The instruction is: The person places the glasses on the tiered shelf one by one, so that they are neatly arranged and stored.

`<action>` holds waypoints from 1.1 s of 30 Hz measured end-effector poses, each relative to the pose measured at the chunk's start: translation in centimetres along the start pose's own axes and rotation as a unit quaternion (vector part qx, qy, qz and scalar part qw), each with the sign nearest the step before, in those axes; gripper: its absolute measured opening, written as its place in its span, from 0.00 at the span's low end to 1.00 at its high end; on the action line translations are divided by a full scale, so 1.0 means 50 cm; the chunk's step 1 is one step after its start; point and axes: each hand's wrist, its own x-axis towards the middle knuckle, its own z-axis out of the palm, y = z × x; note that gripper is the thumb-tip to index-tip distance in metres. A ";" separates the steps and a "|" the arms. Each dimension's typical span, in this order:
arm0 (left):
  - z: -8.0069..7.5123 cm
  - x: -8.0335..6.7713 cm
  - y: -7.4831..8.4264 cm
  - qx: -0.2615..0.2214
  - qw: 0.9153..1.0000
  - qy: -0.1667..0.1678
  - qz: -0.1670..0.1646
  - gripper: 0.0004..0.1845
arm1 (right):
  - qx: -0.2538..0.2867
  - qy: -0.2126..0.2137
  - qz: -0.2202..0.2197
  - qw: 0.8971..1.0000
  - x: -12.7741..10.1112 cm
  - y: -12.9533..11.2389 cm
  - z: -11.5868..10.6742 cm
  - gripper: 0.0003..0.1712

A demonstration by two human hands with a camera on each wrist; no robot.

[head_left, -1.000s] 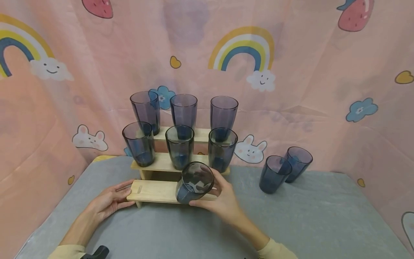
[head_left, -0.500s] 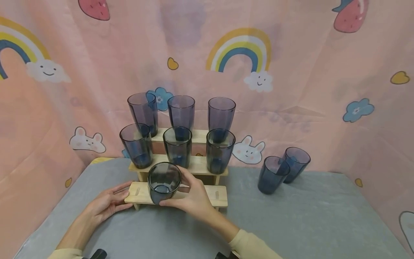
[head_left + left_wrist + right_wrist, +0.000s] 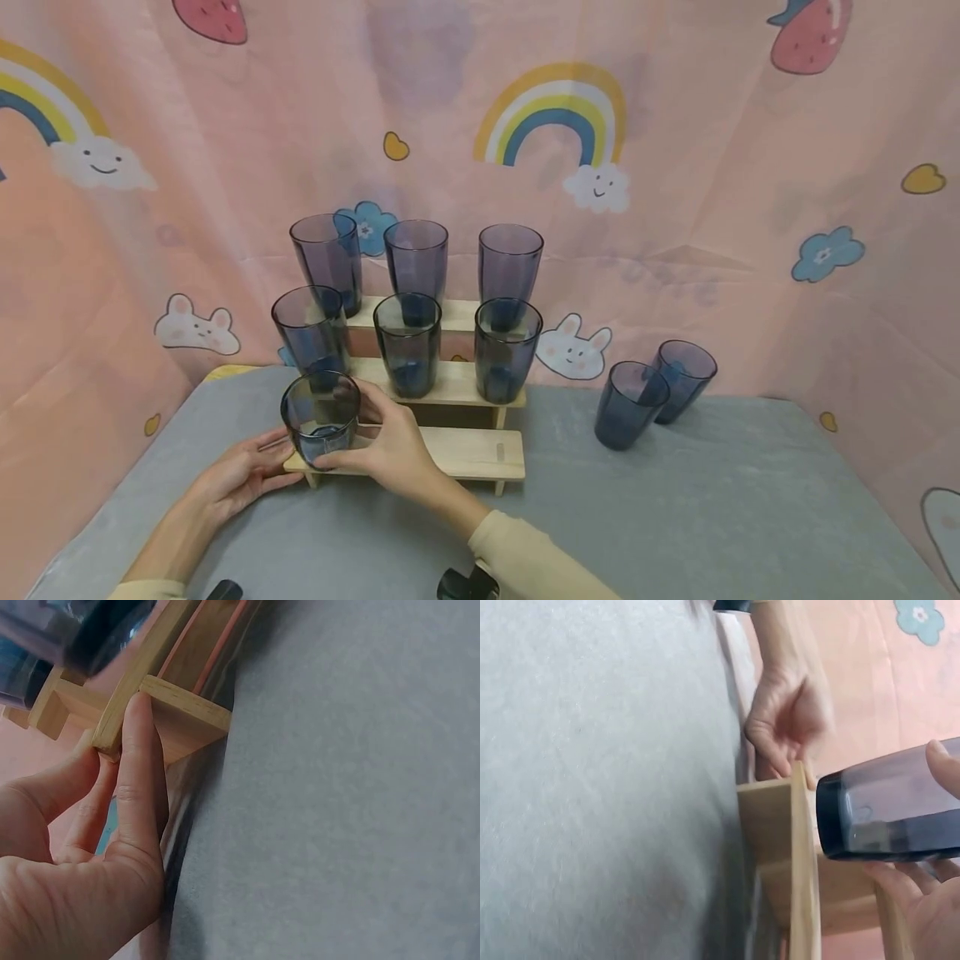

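My right hand (image 3: 396,442) grips a blue-grey tinted drinking glass (image 3: 318,421), thumb on one side and fingers on the other. The glass stands over the left end of the lowest step of a wooden display riser (image 3: 465,450). In the right wrist view, a narrow gap shows between the glass's dark base (image 3: 831,817) and the board (image 3: 804,862). My left hand (image 3: 238,475) pinches the left end of that low step; in the left wrist view, one fingertip (image 3: 138,705) lies against the wood below the board. Matching glasses (image 3: 408,346) stand upright on the two higher steps.
Two more tinted glasses stand on the grey cloth to the right, a front one (image 3: 630,408) and one behind it (image 3: 686,379). A pink patterned curtain (image 3: 697,167) hangs behind the grey-covered table (image 3: 660,517).
My right hand has carried the glass leftward along the lowest step, from right of its middle to its left end. My left hand stays at the step's left end.
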 end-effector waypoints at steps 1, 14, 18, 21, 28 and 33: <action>-0.002 0.000 -0.001 -0.001 1.000 -0.003 0.001 0.45 | 0.003 -0.005 0.000 1.000 0.003 0.002 0.005 0.49; -0.005 -0.001 -0.002 0.009 1.000 -0.023 0.006 0.45 | -0.002 -0.008 0.008 1.000 0.015 0.004 0.028 0.49; -0.006 -0.002 -0.001 0.000 0.999 -0.031 0.012 0.45 | -0.019 -0.007 0.017 1.000 0.017 0.000 0.033 0.50; -0.006 -0.001 0.001 -0.014 0.999 -0.042 0.016 0.45 | -0.038 -0.002 0.026 0.999 0.017 -0.002 0.033 0.50; -0.003 0.001 0.002 -0.019 0.999 -0.043 0.015 0.43 | -0.065 0.015 0.033 0.997 0.021 0.000 0.040 0.50; -0.003 -0.001 0.000 -0.009 0.999 -0.030 0.009 0.42 | -0.072 0.028 0.057 0.995 0.019 0.000 0.048 0.49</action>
